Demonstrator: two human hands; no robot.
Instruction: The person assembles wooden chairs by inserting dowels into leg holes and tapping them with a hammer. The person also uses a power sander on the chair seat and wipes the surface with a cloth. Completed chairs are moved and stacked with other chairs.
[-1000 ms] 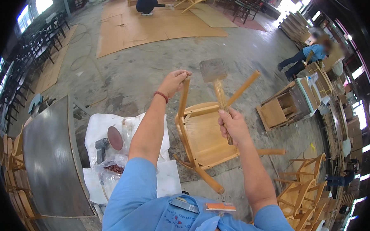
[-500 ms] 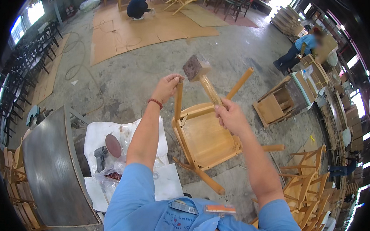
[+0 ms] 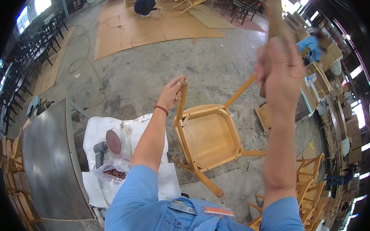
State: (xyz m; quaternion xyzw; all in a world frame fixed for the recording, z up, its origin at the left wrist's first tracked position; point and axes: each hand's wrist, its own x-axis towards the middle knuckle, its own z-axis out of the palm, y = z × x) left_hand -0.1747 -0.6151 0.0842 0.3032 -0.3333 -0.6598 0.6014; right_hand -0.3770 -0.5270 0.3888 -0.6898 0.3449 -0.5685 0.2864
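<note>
A light wooden chair (image 3: 208, 135) stands upside down in front of me, the underside of its seat facing up. My left hand (image 3: 171, 93) is closed round the upper end of its far-left leg (image 3: 182, 102). Raised high on the right, my right hand (image 3: 279, 64) grips the wooden handle of a mallet (image 3: 275, 14), blurred by motion. The mallet's head lies out of the picture at the top, well apart from the chair.
White sheeting (image 3: 96, 134) at left bears an angled power tool with a round disc (image 3: 113, 142) and a plastic bag (image 3: 109, 176). A grey metal-topped table (image 3: 51, 162) stands farther left. Wooden chairs (image 3: 310, 192) are stacked at lower right. A co-worker (image 3: 145, 5) crouches on cardboard.
My right hand has swung the mallet up and to the right, away from the leg. My left hand stays at the leg's end, its fingers now wrapped round it.
</note>
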